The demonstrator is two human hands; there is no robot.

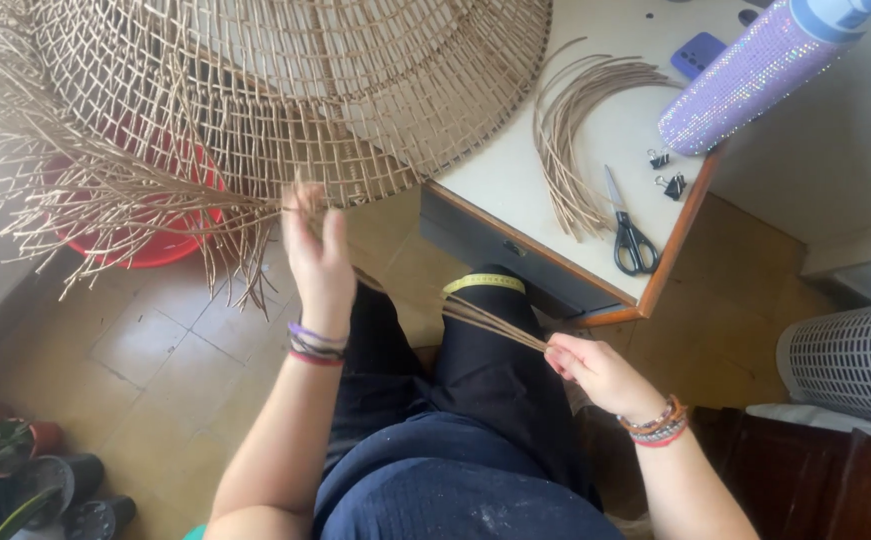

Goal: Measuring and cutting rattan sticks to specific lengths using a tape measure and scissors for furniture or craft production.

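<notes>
At about ten o'clock a big, half-woven dome of pale tan cane [285, 90] hangs over a red plastic tub [160, 245], its loose ends bristling downward. The person's left hand [317, 258] is raised to that fringe, fingers drawn together and nipping a few loose ends at the edge, wrist bent up, forearm rising from the lap. The weave looks light and springy, yet brittle at the tips, so it is best taken close to the woven edge rather than by the free ends. At centre, a thin bundle of tan cane strands [485, 318] runs across the dark-trousered knee beside a yellow tape measure [483, 283]. The right hand [595, 372] at four o'clock pinches the bundle's lower end, knuckles curled, wrist low. At two o'clock on the cream bench [515, 170] lie curved spare canes [570, 140], black-handled scissors [627, 228] and small black binder clips [665, 172].
</notes>
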